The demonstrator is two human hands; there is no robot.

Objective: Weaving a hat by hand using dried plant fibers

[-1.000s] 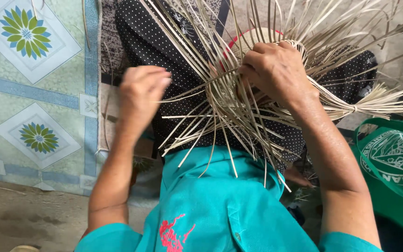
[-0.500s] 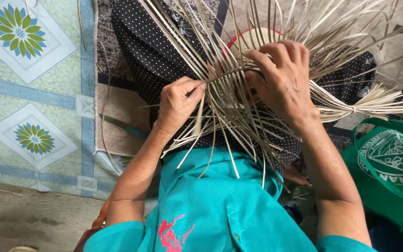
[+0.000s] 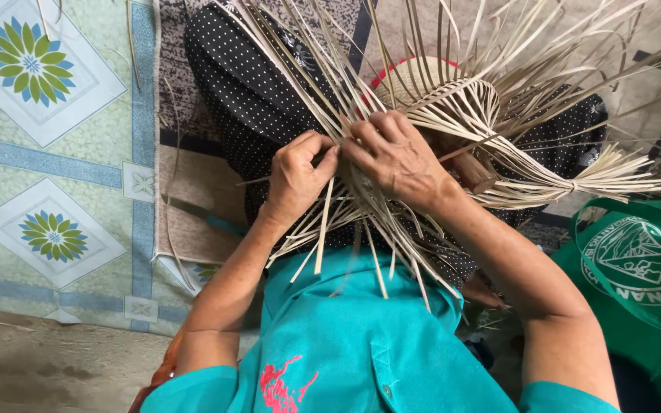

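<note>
My left hand (image 3: 300, 180) has closed in beside my right hand (image 3: 395, 160), both sets of fingers pinching straw strips (image 3: 392, 229); I'd keep tension even.

Illumination is soft, even daylight; no direct source is visible. Exposure is bright and balanced, with no clipped highlights. The pale strips (image 3: 499, 130) reflect the most light but show no glare. Shadows are weak and diffuse: a dim zone lies beneath the strips on the dotted black fabric (image 3: 254, 99), and another sits at the lower right beside the green bag (image 3: 644, 268). Focus is sharp across the left hand (image 3: 296, 180), the right hand (image 3: 395, 157) and the patterned mat (image 3: 47, 138). Slight motion blur softens 1 strip end near the turquoise shirt (image 3: 361, 344). Mild wide-angle stretching appears toward the frame corners. Colours are saturated.
</note>
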